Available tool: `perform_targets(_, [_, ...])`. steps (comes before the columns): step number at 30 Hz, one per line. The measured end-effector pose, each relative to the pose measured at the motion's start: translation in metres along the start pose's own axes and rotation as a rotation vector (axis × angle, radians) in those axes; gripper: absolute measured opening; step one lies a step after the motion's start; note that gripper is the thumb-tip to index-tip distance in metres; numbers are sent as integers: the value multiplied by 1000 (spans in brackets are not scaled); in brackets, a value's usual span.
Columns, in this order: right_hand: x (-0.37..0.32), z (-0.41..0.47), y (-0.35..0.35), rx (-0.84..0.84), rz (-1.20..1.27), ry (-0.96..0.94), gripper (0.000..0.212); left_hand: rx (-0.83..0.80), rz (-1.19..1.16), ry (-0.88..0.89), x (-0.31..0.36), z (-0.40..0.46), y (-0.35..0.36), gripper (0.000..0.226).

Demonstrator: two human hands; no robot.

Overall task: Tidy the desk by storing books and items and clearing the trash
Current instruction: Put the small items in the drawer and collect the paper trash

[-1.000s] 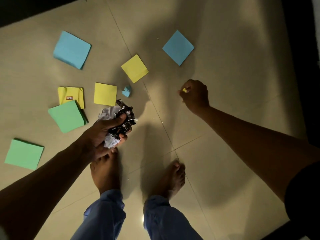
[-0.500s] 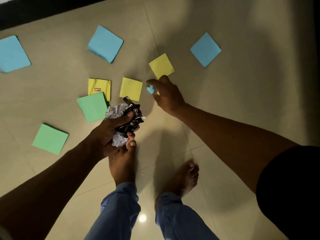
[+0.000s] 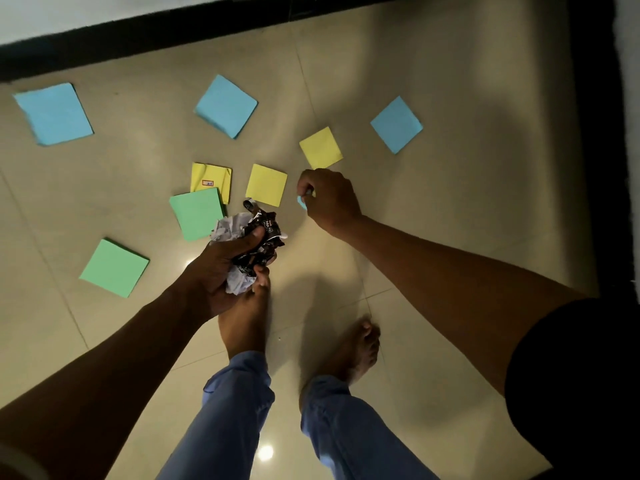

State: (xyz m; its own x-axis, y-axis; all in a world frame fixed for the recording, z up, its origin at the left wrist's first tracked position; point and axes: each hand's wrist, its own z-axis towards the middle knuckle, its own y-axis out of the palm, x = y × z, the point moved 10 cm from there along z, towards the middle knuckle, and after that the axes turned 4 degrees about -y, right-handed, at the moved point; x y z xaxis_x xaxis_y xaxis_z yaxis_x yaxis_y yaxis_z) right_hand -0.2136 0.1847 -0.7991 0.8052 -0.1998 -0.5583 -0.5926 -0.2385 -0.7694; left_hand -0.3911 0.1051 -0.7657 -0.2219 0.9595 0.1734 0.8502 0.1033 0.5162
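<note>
Left hand (image 3: 221,268): fingers curled round a wad of crumpled trash (image 3: 251,244). Right hand (image 3: 329,200): fingers pinching a small blue scrap (image 3: 302,201) just above the floor (image 3: 467,188). Yellow note (image 3: 266,185) just left of those fingers; green note (image 3: 196,213) beside the wad.

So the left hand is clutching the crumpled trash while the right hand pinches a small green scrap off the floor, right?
Nearly. The head view shows the scrap in the right hand is light blue, not green. The left hand does clutch the crumpled trash.
</note>
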Motion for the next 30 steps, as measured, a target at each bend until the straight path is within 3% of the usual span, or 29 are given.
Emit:
perform_targets(3, [-41,-8,-61,85,135,34,12,-42,3,32,24,-34,35,20])
perform_targets(7, [-108,-21,-152,196,313,127,41,-110,-50,106,79,-96,92,24])
perform_targets(12, [-224,-52,-289,374,523,81,23,-163,-70,241,161,-213,170,20])
perform_targets(18, [-357,-117,-489,648,598,-31,22,-179,39,392,239,-369,281,20])
perform_targets(23, [-420,-178,-603,709,718,-75,22,-294,222,536,269,-466,403,23])
perform_targets(27, [-434,-239,-684,880,675,-24,23,-399,277,519,261,-511,498,41])
perform_targets(30, [-430,-284,-737,1028,575,4,24,-507,287,414,232,-526,560,71])
